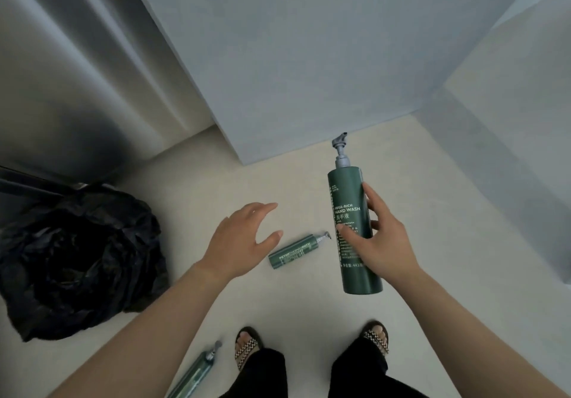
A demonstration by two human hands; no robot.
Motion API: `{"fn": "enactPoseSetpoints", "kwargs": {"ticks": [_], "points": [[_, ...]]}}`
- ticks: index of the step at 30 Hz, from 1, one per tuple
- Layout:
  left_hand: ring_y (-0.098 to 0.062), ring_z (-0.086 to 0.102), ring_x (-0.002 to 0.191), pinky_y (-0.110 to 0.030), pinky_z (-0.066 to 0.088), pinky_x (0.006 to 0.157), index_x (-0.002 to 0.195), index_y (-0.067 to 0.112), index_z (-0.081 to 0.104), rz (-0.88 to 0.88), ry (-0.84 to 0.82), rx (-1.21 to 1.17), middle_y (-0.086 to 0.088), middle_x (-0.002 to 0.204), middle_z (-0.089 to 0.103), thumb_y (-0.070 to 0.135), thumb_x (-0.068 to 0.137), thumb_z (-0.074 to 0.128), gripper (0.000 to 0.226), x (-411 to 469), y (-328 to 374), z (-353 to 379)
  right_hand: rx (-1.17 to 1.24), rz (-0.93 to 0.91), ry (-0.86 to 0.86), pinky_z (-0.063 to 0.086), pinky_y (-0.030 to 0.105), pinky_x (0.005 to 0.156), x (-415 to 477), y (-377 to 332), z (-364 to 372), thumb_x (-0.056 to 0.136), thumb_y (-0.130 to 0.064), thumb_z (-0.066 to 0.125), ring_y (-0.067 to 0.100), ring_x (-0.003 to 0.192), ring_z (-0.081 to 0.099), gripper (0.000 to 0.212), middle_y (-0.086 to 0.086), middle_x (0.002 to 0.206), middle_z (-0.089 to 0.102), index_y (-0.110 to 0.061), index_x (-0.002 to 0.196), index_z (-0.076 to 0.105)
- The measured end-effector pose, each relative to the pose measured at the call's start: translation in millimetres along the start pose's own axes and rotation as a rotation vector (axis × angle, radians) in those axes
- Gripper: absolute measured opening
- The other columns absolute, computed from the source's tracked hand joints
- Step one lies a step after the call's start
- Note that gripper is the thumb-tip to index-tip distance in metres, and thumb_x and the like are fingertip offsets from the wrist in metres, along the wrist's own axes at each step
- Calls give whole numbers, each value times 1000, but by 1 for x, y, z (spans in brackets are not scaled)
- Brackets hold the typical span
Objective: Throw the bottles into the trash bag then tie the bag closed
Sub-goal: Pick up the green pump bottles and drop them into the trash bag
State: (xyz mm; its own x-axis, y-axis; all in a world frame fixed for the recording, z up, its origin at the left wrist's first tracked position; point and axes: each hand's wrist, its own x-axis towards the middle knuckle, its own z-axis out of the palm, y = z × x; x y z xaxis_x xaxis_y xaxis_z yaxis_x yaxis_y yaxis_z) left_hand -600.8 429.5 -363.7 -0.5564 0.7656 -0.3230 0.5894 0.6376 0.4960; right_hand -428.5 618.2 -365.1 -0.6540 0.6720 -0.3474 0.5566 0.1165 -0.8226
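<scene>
1 hand wash bottle [352,212] fills the right hand's [381,243] grip; left hand [238,240] spread, empty.

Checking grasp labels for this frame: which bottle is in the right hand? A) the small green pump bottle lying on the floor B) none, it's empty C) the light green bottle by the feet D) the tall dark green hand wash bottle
D: the right hand is wrapped around the tall hand wash bottle, held up off the floor, while the small pump bottle and the light green bottle lie on the floor, untouched.
</scene>
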Motion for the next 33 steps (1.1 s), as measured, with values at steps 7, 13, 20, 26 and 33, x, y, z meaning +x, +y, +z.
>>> {"fn": "enactPoseSetpoints", "kwargs": {"ticks": [7,13,20,26,33], "points": [[-16,41,128,-36,35,106,137,31,39,15,-44,-13,4,142,43,47,88,49,52,95,-106,192,45,56,65,42,1,57,70,195,96,73,-35,75,-27,86,50,82,-31,114,48,-52,137,27],[-14,42,126,-32,40,100,137,40,36,120,-200,29,5,141,42,50,89,47,50,152,-203,337,85,48,110,43,4,56,121,328,190,73,-34,75,-25,84,52,84,-38,106,44,-47,140,25],[-17,46,118,-35,44,95,138,38,36,154,-305,-49,3,129,48,44,86,55,56,171,-241,424,63,117,180,45,9,64,117,393,221,74,-33,73,-20,84,55,82,-36,105,48,-47,140,26],[-18,47,115,-35,45,92,142,47,19,131,-347,-74,1,133,42,41,84,60,71,166,-248,443,44,149,244,41,-1,54,103,395,211,73,-32,74,-27,84,50,83,-37,106,46,-49,139,27],[-21,50,114,-32,45,89,146,34,17,54,-274,-150,-3,139,40,34,89,55,68,161,-246,428,84,151,252,43,1,52,109,385,213,73,-28,75,-24,82,53,83,-34,104,49,-45,140,28]]}}
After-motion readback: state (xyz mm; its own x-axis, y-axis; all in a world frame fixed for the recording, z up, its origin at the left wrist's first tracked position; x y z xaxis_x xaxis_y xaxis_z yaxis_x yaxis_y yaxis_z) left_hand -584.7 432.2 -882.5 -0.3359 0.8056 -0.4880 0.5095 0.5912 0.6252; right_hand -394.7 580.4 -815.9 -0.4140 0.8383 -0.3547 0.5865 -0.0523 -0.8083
